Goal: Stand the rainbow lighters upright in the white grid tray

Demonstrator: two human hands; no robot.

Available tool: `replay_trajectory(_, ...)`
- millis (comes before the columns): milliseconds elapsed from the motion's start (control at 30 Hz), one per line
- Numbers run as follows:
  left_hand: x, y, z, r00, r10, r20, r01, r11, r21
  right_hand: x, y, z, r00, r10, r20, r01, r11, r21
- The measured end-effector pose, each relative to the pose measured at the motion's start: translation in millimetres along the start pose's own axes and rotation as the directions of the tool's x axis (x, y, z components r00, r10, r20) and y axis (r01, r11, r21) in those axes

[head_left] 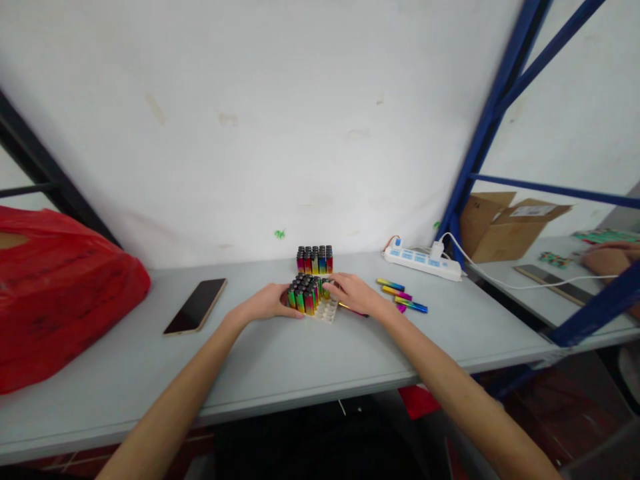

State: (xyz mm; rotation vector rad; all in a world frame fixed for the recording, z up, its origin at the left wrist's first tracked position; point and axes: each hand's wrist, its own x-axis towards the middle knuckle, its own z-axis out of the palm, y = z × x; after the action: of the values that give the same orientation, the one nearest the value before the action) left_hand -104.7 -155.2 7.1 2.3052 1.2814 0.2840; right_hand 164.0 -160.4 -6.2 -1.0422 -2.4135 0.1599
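Observation:
Shiny multicoloured lighter-like tubes with dark tops (pixel 309 303) stand upright in a pale tray with round holes (pixel 327 312), whose right part shows bare holes. My left hand (pixel 270 302) is wrapped round the left side of this group, thumb at the front. My right hand (pixel 350 292) reaches over the tray's right side, its fingers bent at a tube near the back right; the fingertips are partly hidden. One loose tube (pixel 356 311) lies beneath my right hand. Behind the tray stands a second block of upright tubes (pixel 315 260).
Loose tubes (pixel 411 305) lie to the right. A white power strip (pixel 424 262) with cables is near the wall. A phone (pixel 197 307) and a red bag (pixel 65 293) are on the left. Beyond the blue frame (pixel 475 147) are a cardboard box (pixel 507 227) and another person's hand (pixel 613 260).

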Motion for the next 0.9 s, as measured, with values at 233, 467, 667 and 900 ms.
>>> replay_trajectory(233, 0.9, -1.9, 0.8, 1.000, -0.014, -0.004, 0.014, 1.000, 0.014, -17.4, 32.4, -24.9, 0.890, 0.437, -0.128, -0.455, 0.834, -0.312)
replay_trajectory(467, 1.7, -3.7, 1.3, 1.000, -0.019, -0.010, 0.019, 1.000, 0.020, -37.8, 62.1, -32.0, 0.638, 0.770, -0.001, -0.704, 0.582, -0.406)
replay_trajectory(667, 0.9, -2.3, 0.9, 1.000, -0.027, -0.004, 0.027, 0.999, 0.031, -25.9, 62.4, -28.9, 0.779, 0.587, -0.219, -0.625, 0.699, -0.347)
replay_trajectory(900, 0.4, -0.8, 0.6, 1.000, -0.027, 0.001, 0.027, 1.000, 0.013, -6.9, 46.3, -18.3, 0.762, 0.416, -0.496, -0.225, 0.889, 0.399)
